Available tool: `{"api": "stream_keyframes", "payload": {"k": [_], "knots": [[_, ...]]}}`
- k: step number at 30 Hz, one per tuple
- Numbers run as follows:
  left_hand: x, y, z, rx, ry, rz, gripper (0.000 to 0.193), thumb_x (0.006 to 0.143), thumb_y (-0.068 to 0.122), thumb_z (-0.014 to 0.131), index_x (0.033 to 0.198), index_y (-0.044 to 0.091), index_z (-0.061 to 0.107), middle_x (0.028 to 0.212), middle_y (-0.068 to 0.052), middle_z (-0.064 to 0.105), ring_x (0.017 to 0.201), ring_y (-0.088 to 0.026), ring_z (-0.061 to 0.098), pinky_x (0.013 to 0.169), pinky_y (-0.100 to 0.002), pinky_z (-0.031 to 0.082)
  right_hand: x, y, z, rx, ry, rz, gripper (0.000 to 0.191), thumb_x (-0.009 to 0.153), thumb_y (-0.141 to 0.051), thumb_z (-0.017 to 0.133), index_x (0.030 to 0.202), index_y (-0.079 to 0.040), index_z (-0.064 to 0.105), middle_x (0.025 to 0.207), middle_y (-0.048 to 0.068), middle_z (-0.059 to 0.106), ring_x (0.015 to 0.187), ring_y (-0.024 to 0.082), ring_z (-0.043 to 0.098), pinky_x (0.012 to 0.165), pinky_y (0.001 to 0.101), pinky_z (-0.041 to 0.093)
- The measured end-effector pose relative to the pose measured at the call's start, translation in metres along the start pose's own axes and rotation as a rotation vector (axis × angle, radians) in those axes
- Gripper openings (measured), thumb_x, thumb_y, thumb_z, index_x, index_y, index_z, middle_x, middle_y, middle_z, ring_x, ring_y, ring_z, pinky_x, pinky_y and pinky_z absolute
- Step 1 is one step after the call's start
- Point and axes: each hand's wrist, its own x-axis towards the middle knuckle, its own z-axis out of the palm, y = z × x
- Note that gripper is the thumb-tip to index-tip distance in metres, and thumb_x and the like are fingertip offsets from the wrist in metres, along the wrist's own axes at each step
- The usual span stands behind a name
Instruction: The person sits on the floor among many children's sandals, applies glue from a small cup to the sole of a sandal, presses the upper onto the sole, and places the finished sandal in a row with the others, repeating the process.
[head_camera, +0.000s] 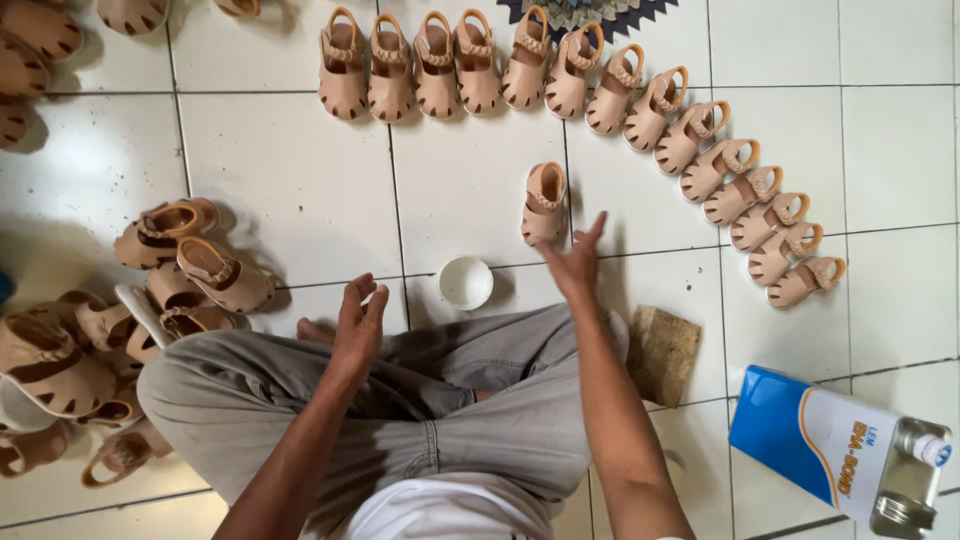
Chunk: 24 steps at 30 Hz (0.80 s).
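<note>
Beside the white bowl (466, 282), the right hand (575, 262) reaches open-fingered toward a lone tan sandal (544, 203). The left hand (358, 325) hovers empty, fingers loosely curled. A careless sweep could tip the bowl.

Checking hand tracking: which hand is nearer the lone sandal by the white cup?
Right. The right hand is just below the lone sandal, nearly touching; the left hand hovers farther off, lower left, over the knee.

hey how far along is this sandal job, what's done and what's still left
Done, it seems: an arc of tan sandals stands lined up on the tiled floor. In hand: the right hand reaches toward a single sandal set apart beside a small white cup; the left hand is empty over the lap. Left: a loose heap of sandals at the left.
</note>
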Motion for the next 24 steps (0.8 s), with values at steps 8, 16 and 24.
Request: {"api": "stream_keyframes", "payload": {"k": [8, 16, 24], "knots": [[0.013, 0.003, 0.006, -0.002, -0.056, 0.104, 0.061, 0.097, 0.043, 0.059, 0.147, 0.009, 0.046, 0.148, -0.018, 0.054, 0.131, -0.031, 0.057, 0.101, -0.046, 0.051, 0.008, -0.030, 0.026, -0.166, 0.043, -0.157, 0.134, 0.072, -0.025, 0.090, 0.161, -0.010, -0.009, 0.148, 0.031, 0.048, 0.125, 0.051, 0.050, 0.105, 0.0551, 0.044], [-0.007, 0.029, 0.062, -0.109, -0.237, 0.243, 0.072, 0.092, 0.035, 0.069, 0.152, 0.017, 0.035, 0.146, -0.015, 0.051, 0.130, -0.027, 0.053, 0.095, -0.044, 0.054, -0.069, -0.023, 0.025, -0.127, 0.142, -0.680, 0.117, 0.082, -0.017, 0.086, 0.162, 0.003, 0.002, 0.144, 0.028, 0.054, 0.130, 0.044, 0.053, 0.107, 0.0491, 0.048], [-0.030, 0.032, 0.035, -0.599, -0.323, 0.228, 0.052, 0.096, 0.023, 0.071, 0.142, 0.004, 0.054, 0.118, -0.013, 0.069, 0.101, -0.022, 0.064, 0.078, -0.036, 0.054, -0.149, -0.037, 0.022, 0.144, 0.027, -0.955, 0.107, 0.084, -0.022, 0.083, 0.161, 0.002, 0.012, 0.148, 0.027, 0.048, 0.134, 0.038, 0.053, 0.112, 0.0498, 0.047]]}}
